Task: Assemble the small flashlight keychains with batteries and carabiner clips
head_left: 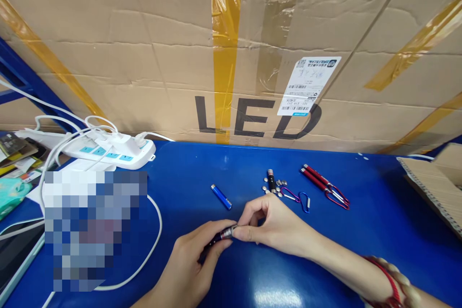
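My left hand [193, 262] is closed around a small dark pen-shaped torch [221, 236] near the front of the blue table [378, 231]. My right hand [269, 224] pinches the torch's silver end with thumb and fingers. Just behind the hands lie a blue tube body [221, 197], a black tube [271, 180] among several small silver button cells [279, 184], and purple and blue carabiner clips [299, 198]. Two red pen torches with red clips [325, 185] lie further right.
A white power strip [111, 149] with plugged cables sits at the back left, and a white cable [153, 236] loops across the table. A big cardboard box marked LED [252, 48] walls off the back. A cardboard piece [436, 183] lies at the right edge.
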The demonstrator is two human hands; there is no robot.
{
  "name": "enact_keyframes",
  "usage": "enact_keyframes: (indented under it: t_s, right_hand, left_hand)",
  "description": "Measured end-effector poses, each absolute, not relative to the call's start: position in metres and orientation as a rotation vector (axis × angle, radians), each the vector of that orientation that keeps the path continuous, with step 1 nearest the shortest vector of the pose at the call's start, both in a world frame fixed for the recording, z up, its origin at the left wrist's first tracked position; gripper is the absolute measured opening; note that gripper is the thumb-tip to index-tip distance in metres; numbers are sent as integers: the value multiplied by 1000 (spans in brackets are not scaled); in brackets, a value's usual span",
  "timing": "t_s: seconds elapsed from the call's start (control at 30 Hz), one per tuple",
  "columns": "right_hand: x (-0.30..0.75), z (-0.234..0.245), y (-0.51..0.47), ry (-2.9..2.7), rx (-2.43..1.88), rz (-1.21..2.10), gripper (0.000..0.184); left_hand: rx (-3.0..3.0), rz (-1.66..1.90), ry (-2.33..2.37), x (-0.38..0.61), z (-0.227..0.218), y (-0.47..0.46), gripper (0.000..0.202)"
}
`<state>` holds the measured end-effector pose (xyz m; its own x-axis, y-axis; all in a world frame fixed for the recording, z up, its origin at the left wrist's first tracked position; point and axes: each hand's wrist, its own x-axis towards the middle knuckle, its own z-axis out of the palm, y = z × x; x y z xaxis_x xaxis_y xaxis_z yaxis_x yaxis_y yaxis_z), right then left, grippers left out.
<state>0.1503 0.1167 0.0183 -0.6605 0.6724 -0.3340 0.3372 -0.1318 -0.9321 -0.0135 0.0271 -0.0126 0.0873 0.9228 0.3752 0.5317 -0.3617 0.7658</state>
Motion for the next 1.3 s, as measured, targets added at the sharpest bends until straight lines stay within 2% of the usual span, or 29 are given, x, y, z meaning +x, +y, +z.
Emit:
enact_keyframes:
  t_s: [0.1, 0.2, 0.3, 0.5, 0.63, 0.97, 1.07, 1.3]
  right_hand:
    - [152, 19, 118, -1992, -1029, 1662, 28]
    - [156, 20, 122, -2111, -761, 1324, 25]
    - [162, 22, 125, -2282, -468, 984, 13]
    - [171, 29, 123, -2497, -269, 411, 23]
    - [170, 32, 121, -2543, -239, 236, 31]
    - [166, 22, 119, -2434, -330, 634, 15]
    - [162, 16, 116, -2352, -488, 948, 14]
    - [150, 11, 111, -1990, -1044, 1677, 23]
  left_hand:
    - [1792, 1126, 1475, -14, -9, 26, 21]
    - [1699, 1069, 1511, -14, -7, 26, 20]
    - [1683, 1040, 1499, -14, -7, 26, 21]
    - [1729, 1034, 1404, -12, -5, 28, 18]
    - [1734, 987, 1366, -13, -6, 28, 17]
    - [1779, 1026, 1379, -11, -11, 24, 18]
    - [1869, 1072, 1374, -10, -9, 25, 16]
    - [2036, 1170, 1345, -13, -18, 25, 18]
